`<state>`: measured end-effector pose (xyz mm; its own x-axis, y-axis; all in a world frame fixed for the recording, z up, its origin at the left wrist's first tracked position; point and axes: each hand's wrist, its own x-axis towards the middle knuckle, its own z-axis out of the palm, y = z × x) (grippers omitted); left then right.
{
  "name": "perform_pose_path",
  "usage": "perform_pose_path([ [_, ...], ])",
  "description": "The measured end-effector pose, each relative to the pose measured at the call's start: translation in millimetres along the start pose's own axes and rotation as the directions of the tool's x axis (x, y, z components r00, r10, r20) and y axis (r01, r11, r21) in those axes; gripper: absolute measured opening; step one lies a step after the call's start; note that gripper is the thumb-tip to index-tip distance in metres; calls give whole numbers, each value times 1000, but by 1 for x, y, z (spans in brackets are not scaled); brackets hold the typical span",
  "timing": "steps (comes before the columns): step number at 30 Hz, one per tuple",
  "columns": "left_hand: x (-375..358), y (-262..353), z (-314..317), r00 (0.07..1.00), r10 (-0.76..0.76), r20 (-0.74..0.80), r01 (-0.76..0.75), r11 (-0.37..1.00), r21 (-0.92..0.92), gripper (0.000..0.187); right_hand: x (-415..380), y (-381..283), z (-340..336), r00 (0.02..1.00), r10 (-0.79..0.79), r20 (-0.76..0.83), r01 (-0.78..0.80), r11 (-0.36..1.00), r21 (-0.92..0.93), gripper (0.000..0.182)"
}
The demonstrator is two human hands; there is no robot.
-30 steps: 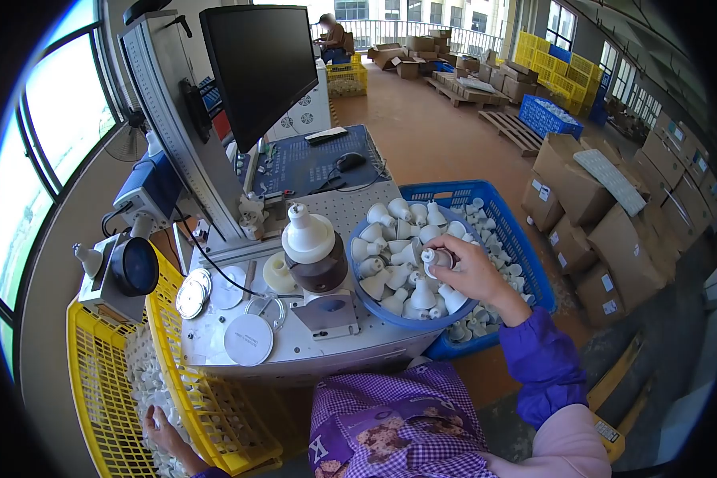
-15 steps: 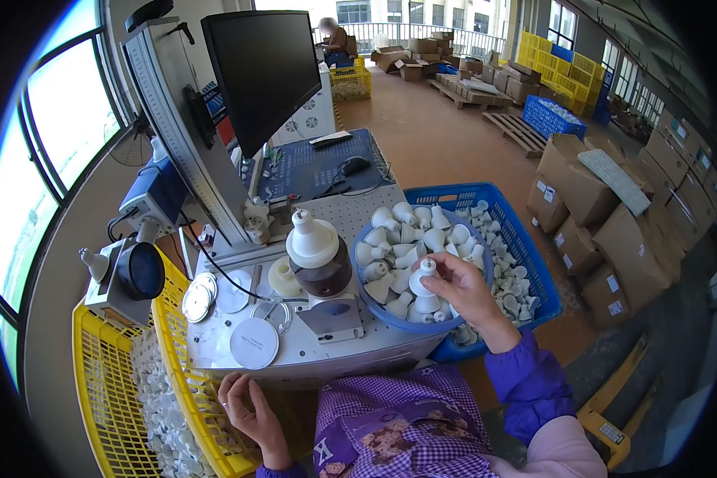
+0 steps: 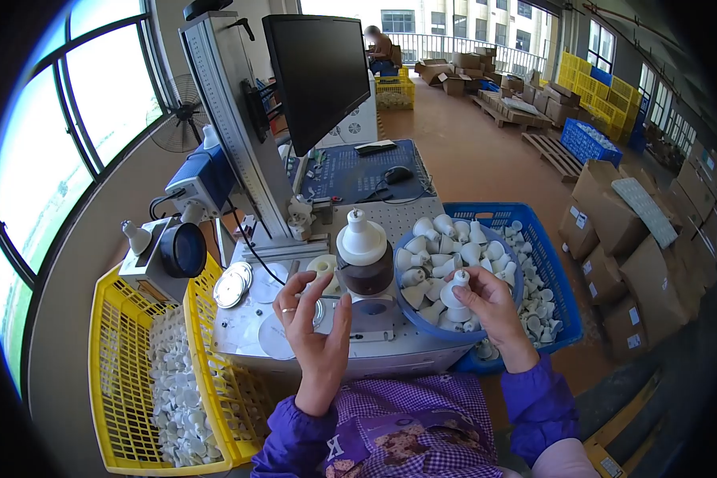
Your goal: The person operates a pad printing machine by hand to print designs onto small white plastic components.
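The left hand has risen from beside the yellow basket to near the dark holder, fingers spread and empty, so both hands are at the table. The right hand pinches a white lamp cup over the blue tub, narrow end up, wide end down, long axis nearly upright.

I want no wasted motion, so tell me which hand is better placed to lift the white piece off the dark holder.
Left, most likely: the left hand is open, looks empty and is nearer the white piece on the dark holder. The right hand grips another white piece over the blue basin.
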<state>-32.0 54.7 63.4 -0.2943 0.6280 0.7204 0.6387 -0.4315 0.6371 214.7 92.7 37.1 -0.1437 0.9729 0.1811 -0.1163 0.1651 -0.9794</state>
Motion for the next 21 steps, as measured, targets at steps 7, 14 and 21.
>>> perform_pose_path([
  [7, 71, -3, 46, 994, -4, 109, 11, 998, -59, 34, 34, -33, 41, 983, -180, 30, 180, 984, -8, 29],
  [14, 45, 4, 1, 952, -285, 110, 286, 706, -648, 18, 86, -46, 92, 946, -304, 112, 308, 951, -14, 28],
  [21, 1, -10, -17, 877, -454, 153, 436, 623, -649, 18, 97, -37, 113, 934, -317, 162, 339, 932, -127, 30],
])
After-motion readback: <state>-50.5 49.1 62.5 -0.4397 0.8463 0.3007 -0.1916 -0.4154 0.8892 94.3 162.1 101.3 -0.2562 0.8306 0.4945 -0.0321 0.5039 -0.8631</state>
